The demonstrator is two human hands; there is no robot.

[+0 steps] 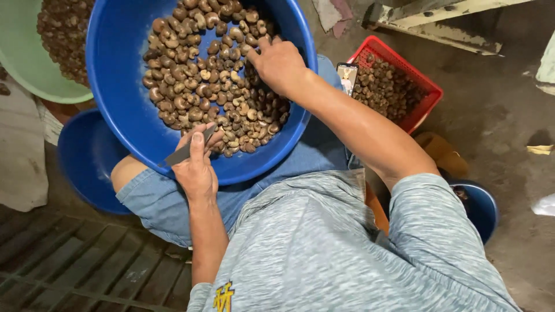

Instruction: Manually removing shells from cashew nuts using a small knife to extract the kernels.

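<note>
Your left hand (196,167), low in the middle of the frame, pinches a short flat grey metal blade (186,151) between thumb and fingers, its tip lying over the near rim of the big round blue plastic basin (118,86) on your lap. Your right hand (279,62) reaches in from the upper centre, fingers curled down into the heap of brown, curved, shelled-looking nuts (214,81); whether it has one pinched yet, you cannot tell from here.

Judging by that, you are picking a nut to bring to the blade. Take one from the top of the heap rather than digging, so the pile does not slide toward the low near edge. Keep the blade pointed away from your right wrist and bring the nut to it, not the other way round.

Mind the basin's near rim: it sits tilted on your knees with nuts banked close to it. Room is tight on both sides. A second blue basin (87,162) lies at lower left, a pale green basin of nuts (23,63) at upper left, and a red plastic mesh crate of nuts (422,95) just beyond your right forearm. Open concrete floor (497,115) lies only to the right.
</note>
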